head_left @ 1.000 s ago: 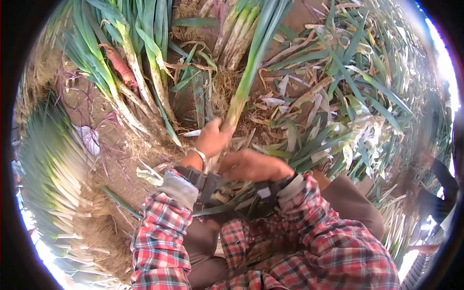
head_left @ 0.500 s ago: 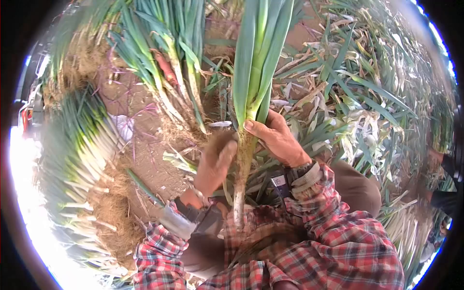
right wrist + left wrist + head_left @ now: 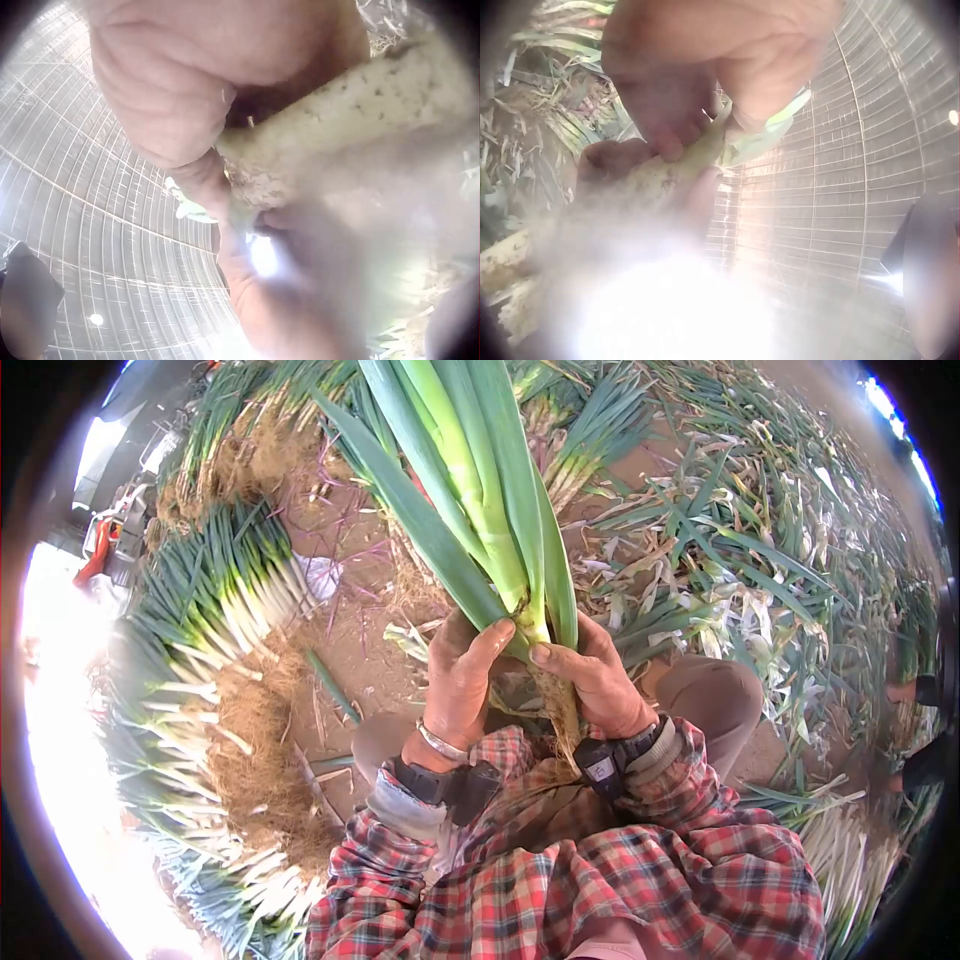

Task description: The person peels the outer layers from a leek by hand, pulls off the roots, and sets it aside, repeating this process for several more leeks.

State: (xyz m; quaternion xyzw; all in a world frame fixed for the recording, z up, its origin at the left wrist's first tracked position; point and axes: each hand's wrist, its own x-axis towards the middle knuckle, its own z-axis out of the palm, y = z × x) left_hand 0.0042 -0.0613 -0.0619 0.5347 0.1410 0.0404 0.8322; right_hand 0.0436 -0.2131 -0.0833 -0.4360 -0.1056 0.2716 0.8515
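Both hands hold one large green onion [image 3: 487, 520] in front of the lap, its broad leaves fanning up and away, its soil-stained stalk pointing down toward the body. The left hand [image 3: 460, 680] grips at the leaf base from the left, its thumb pressed on the outer leaf. From the right, the right hand [image 3: 600, 678] pinches the stalk just below the leaf fork, thumb on top. The thumbs are close together. In the right wrist view the speckled pale stalk [image 3: 360, 105] runs past the right hand [image 3: 225, 52]. Glare hides much of the left wrist view.
A row of green onions [image 3: 215, 660] with matted roots [image 3: 255, 760] curves along the left. Stripped leaves [image 3: 720, 570] lie heaped on the right. More bunches [image 3: 600, 440] lie ahead on bare soil, and pale-stemmed onions [image 3: 845, 850] lie at the lower right.
The green onion has been raised toward the body, roots down. The right hand has come onto it at the leaf fork; the left let go of the lower stalk and now grips the leaf base.
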